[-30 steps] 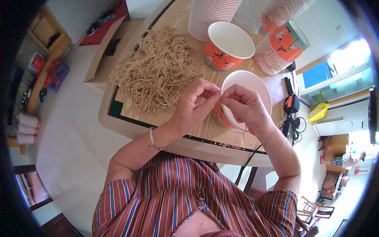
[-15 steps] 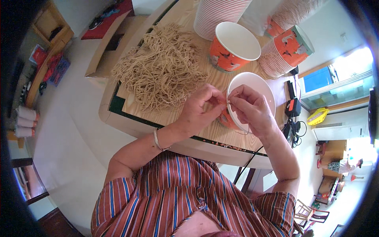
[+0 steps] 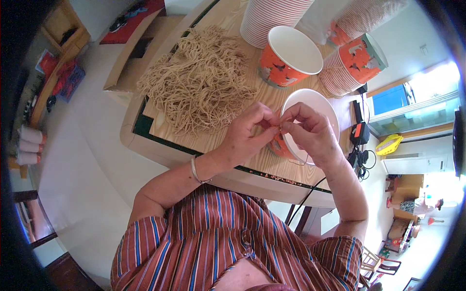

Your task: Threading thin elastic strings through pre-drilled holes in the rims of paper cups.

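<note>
Both hands meet at the left side of a white-lined paper bucket (image 3: 318, 99) with an orange printed outside. My left hand (image 3: 252, 128) is closed, thumb and index fingertip pinched together by the rim. Against it, my right hand (image 3: 310, 131) pinches over the bucket's mouth. A thin cord (image 3: 305, 161) shows below the right hand at the near rim; its pinched end is mostly covered by the fingertips. Left of the bucket lies a tangled heap of beige cords (image 3: 199, 80). Behind the bucket stands another orange printed paper bucket (image 3: 291, 56), upright.
A tall stack of nested paper buckets (image 3: 274, 19) rises at the back. More orange buckets (image 3: 357, 60) are stacked at the right, near a bagged stack (image 3: 369, 19). Black cables and an adapter (image 3: 359, 133) sit at the table's right edge. An open cardboard box (image 3: 128, 68) stands left.
The fingertips have drawn closer together, and the pale bit between them is now more hidden. Both hands stay at the bucket's rim.
</note>
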{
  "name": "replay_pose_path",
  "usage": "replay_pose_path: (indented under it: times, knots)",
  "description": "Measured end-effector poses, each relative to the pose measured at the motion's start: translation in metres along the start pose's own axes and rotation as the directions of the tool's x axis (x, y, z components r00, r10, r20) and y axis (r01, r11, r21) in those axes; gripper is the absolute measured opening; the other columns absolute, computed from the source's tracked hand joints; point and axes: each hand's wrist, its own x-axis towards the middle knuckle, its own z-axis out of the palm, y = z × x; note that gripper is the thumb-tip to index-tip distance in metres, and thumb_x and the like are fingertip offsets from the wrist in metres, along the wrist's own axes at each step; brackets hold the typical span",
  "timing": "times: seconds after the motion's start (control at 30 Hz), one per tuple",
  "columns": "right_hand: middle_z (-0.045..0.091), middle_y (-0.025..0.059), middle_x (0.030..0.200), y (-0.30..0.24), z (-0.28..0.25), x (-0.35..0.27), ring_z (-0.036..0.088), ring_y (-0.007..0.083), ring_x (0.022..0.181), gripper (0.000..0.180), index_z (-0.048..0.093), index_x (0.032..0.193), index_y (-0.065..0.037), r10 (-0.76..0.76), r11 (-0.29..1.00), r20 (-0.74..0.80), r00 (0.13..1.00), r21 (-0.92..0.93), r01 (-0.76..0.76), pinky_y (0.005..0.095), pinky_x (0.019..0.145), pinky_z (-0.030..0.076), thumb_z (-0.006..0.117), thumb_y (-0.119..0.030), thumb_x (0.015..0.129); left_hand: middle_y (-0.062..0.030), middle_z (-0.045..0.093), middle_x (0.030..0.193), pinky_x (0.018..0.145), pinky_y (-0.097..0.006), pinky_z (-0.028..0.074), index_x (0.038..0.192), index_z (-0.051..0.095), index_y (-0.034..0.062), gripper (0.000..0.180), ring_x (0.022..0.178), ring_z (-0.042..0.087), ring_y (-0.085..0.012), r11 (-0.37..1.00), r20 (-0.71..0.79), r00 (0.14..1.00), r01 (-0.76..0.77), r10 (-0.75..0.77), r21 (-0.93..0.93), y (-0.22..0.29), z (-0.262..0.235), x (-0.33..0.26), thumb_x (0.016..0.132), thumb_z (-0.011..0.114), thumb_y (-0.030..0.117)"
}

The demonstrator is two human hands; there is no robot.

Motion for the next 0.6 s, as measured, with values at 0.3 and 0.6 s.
replay_pose_path:
  times: [0.3,0.6]
  knots:
    - [0.065,0.0038,0.096,-0.009,0.0,0.002,0.062,0.0086,0.091,0.01,0.062,0.101,0.001,0.046,0.997,0.011,0.999,-0.07,-0.045,0.0255,0.081,0.053,0.063,-0.003,0.092,-0.0055,0.055,0.095,0.08,-0.028,0.051,0.098,0.059,0.0025,0.018,0.091,0.06,-0.0153,1.0,-0.019,1.0,0.012,-0.012,-0.02,0.002,0.003,-0.004,0.084,0.066,-0.005]
    - [0.065,0.003,0.095,-0.014,0.0,0.0,0.062,0.0085,0.09,0.011,0.063,0.101,0.001,0.035,0.995,-0.011,0.999,-0.097,-0.036,0.0247,0.079,0.053,0.064,-0.001,0.09,-0.0062,0.055,0.096,0.08,-0.028,0.05,0.097,0.059,0.0023,0.013,0.091,0.059,-0.016,0.998,-0.028,0.999,0.037,-0.039,-0.055,-0.004,0.005,-0.004,0.086,0.065,-0.003]
